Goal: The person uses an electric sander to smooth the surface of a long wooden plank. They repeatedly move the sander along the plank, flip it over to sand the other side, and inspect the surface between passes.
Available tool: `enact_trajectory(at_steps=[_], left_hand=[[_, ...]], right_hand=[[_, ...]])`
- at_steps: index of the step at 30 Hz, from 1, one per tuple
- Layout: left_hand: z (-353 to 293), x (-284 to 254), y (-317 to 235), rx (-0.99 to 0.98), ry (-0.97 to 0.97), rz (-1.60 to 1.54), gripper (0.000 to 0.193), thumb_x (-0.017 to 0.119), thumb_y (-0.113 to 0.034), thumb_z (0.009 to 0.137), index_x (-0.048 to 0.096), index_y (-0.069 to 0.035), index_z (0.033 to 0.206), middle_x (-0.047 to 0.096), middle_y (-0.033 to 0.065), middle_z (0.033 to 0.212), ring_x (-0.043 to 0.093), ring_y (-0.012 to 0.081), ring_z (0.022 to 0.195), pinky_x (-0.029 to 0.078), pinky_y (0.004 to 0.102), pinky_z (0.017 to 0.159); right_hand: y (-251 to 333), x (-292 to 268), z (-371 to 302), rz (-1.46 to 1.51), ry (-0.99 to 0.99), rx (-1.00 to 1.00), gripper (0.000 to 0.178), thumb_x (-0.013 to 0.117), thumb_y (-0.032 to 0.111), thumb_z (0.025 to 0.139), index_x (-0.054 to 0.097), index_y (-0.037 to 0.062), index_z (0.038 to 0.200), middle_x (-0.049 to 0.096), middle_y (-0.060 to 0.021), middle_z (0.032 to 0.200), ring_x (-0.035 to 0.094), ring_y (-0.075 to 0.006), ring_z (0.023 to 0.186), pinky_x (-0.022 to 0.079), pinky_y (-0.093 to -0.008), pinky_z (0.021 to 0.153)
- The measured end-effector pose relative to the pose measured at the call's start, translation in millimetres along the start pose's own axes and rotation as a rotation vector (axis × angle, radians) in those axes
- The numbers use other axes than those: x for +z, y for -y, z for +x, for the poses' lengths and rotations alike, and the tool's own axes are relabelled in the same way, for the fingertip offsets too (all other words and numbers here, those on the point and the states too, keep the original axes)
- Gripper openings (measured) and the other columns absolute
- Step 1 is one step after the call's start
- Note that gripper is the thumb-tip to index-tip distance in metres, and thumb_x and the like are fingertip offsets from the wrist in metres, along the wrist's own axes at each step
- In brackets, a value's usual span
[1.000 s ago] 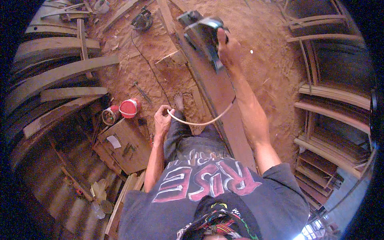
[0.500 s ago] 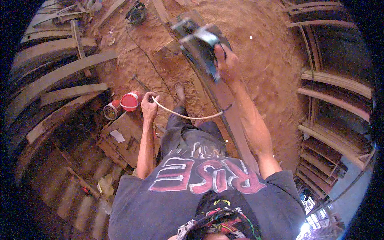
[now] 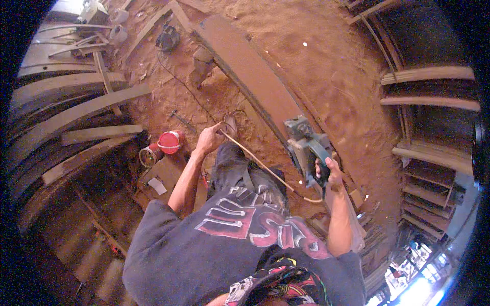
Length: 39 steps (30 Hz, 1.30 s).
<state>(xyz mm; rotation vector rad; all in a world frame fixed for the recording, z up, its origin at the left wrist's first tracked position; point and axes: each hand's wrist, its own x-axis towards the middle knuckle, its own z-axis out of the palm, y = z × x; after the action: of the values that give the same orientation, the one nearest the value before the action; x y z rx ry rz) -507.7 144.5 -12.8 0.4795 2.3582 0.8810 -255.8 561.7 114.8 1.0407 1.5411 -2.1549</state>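
Right hand (image 3: pixel 331 172): fingers wrapped around the rear handle of a teal and grey electric power tool (image 3: pixel 308 149), apparently a handheld planer or saw; exact kind unclear. Tool sits on the near end of a long dark plank (image 3: pixel 245 66), which runs diagonally away toward the upper left over ground covered in reddish sawdust (image 3: pixel 337 61).

Left hand (image 3: pixel 209 138): fingers closed on a pale cord (image 3: pixel 260 164). Cord runs from this hand across the person's dark trouser leg (image 3: pixel 232 171) toward the tool and curves just below the right hand. Cord is clear of the plank.

Surroundings: red round container (image 3: pixel 171 142) and a grey round can (image 3: pixel 149 155) on the ground just left of the left forearm, touching or nearly so. A flat brown board (image 3: pixel 166 173) with a small pale scrap (image 3: pixel 157 186) lies below them. Second, dark power tool (image 3: pixel 168 38) near the far end of the plank, with a thin black cable (image 3: pixel 186 86) trailing across the sawdust. Curved timber pieces (image 3: pixel 71 112) stacked along the left; curved timber frames (image 3: pixel 429 76) along the right.

On the plank ahead of the tool: nothing but bare wood.
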Motion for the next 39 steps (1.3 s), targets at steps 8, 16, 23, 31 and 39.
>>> enact_trajectory(at_steps=[8,16,23,31,39], left_hand=[[54.7,6.2,-12.4,0.074,0.312,0.284,0.051,0.072,-0.030,0.079,0.067,-0.010,0.126,0.072,0.0224,0.105,0.068,0.0406,0.101,0.054,0.0491,0.089],[118.7,77.0,-23.0,0.281,0.805,0.637,0.029,0.063,-0.034,0.090,0.073,-0.010,0.102,0.072,0.0219,0.103,0.069,0.0445,0.091,0.056,0.0563,0.077],[186.4,98.0,-110.7,0.521,0.530,0.350,0.044,0.063,-0.025,0.088,0.061,-0.007,0.129,0.056,0.0254,0.136,0.054,0.0437,0.126,0.046,0.0527,0.104],[248.7,201.8,-94.3,0.496,0.042,0.679,0.092,0.045,-0.063,0.098,0.017,-0.002,0.160,0.007,0.0361,0.162,0.001,0.0530,0.151,0.000,0.0654,0.120],[277.2,214.9,2.1,0.422,-0.224,0.824,0.099,0.036,-0.073,0.097,0.010,-0.002,0.161,0.002,0.0341,0.164,-0.002,0.0507,0.152,0.000,0.0643,0.121]], right_hand=[[-52.3,33.4,-66.0,0.400,-0.671,-0.089,0.052,0.047,0.055,0.102,0.064,0.0057,0.098,0.058,-0.0011,0.066,0.052,-0.0126,0.049,0.044,-0.0255,0.044],[-72.8,72.3,-147.8,0.767,-1.237,-0.204,0.066,0.045,0.068,0.098,0.062,0.0096,0.124,0.051,-0.0015,0.066,0.046,-0.0119,0.052,0.040,-0.0254,0.050],[-40.1,113.1,-132.2,0.678,-1.635,-0.271,0.061,0.040,0.063,0.103,0.062,0.0094,0.124,0.052,-0.0010,0.065,0.046,-0.0118,0.050,0.040,-0.0256,0.045],[-108.3,97.4,-130.0,0.759,-1.769,-0.358,0.062,0.038,0.062,0.104,0.063,0.0081,0.120,0.054,-0.0006,0.063,0.048,-0.0127,0.049,0.041,-0.0268,0.046],[-278.6,-1.2,-159.8,0.632,-1.796,-0.164,0.053,0.044,0.055,0.106,0.064,0.0087,0.090,0.053,0.0011,0.061,0.050,-0.0119,0.050,0.040,-0.0280,0.048]])
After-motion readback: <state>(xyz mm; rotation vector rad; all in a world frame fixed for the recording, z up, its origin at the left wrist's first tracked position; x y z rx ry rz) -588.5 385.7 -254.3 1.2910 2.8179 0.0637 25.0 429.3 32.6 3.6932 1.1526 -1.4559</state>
